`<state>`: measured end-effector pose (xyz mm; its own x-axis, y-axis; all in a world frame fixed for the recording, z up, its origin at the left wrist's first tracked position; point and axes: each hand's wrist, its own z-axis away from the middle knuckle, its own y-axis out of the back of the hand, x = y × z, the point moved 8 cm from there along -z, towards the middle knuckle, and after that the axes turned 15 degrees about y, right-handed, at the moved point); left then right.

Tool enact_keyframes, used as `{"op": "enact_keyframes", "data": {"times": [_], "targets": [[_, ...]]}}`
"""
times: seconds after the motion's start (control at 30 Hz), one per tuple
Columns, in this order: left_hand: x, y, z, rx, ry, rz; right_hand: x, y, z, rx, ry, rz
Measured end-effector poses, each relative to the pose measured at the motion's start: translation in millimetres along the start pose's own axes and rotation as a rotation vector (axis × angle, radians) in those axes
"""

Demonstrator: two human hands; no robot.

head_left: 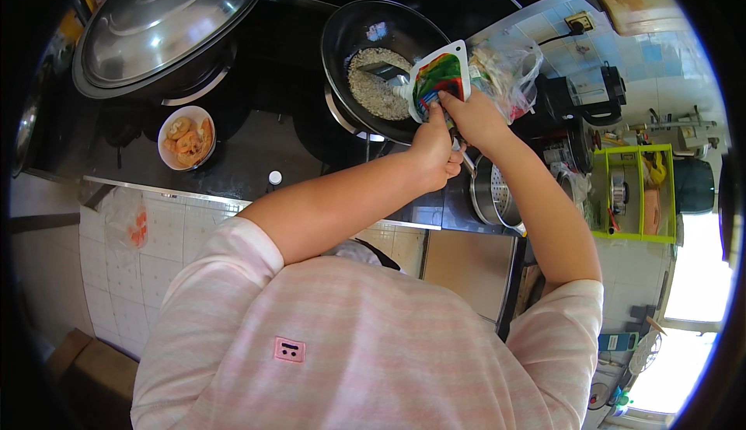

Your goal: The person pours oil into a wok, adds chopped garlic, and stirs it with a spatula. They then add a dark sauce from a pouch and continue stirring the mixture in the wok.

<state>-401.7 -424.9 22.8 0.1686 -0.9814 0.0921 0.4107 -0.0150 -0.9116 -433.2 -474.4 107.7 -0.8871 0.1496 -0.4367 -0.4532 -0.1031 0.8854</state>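
Note:
My left hand [434, 159] and my right hand [475, 118] meet at the right rim of a black wok [344, 39]. Both grip a colourful plastic seasoning pouch [440, 74], thumbs side by side on its face. The pouch is tilted, its white spout pointing left over the wok. Pale, grain-like or finely chopped food [373, 94] lies in the wok, and the metal blade of a spatula [384, 71] rests in it. The spatula's handle runs under the pouch towards my hands; which fingers hold it, I cannot tell.
A lidded pan [169, 22] stands at the upper left, above a bowl [163, 132] of shrimp-like pieces. A small white-capped bottle [275, 178] is near the counter edge. To the right are a metal strainer pot [484, 191], a clear plastic bag [513, 68], a black appliance [559, 100] and a green rack [641, 237].

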Motion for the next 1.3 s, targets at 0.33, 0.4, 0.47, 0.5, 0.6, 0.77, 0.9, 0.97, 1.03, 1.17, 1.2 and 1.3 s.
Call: {"op": "enact_keyframes", "data": {"times": [0.33, 0.4, 0.47, 0.5, 0.6, 0.77, 0.9, 0.97, 1.03, 1.17, 1.2, 1.3], "targets": [[5, 5, -3, -0.003, -0.029, 0.04, 1, -6, -13, 0.105, 0.153, 0.243], [6, 7, -4, 0.014, -0.041, 0.037, -2, -6, -12, 0.107, 0.163, 0.242], [8, 6, -2, 0.024, -0.061, 0.045, -4, -6, -12, 0.112, 0.168, 0.255], [9, 6, -2, 0.03, -0.071, 0.049, -4, -6, -12, 0.118, 0.168, 0.268], [13, 7, -4, 0.006, -0.086, 0.016, -8, -5, -12, 0.141, 0.174, 0.286], [16, 7, -5, -0.006, -0.076, -0.027, -9, -3, -11, 0.177, 0.177, 0.267], [17, 6, -6, -0.017, -0.081, -0.052, -9, -1, -10, 0.193, 0.178, 0.258], [17, 7, -6, -0.006, -0.083, -0.04, -9, -1, -10, 0.199, 0.177, 0.257], [18, 7, -6, -0.003, -0.088, -0.036, -8, -1, -11, 0.202, 0.177, 0.251], [18, 6, -5, -0.013, -0.098, -0.045, -8, -1, -11, 0.2, 0.176, 0.236], [19, 6, -5, -0.017, -0.101, -0.049, -8, -1, -11, 0.197, 0.173, 0.23], [19, 8, -5, -0.007, -0.113, -0.058, -8, -2, -11, 0.194, 0.17, 0.219]]}}
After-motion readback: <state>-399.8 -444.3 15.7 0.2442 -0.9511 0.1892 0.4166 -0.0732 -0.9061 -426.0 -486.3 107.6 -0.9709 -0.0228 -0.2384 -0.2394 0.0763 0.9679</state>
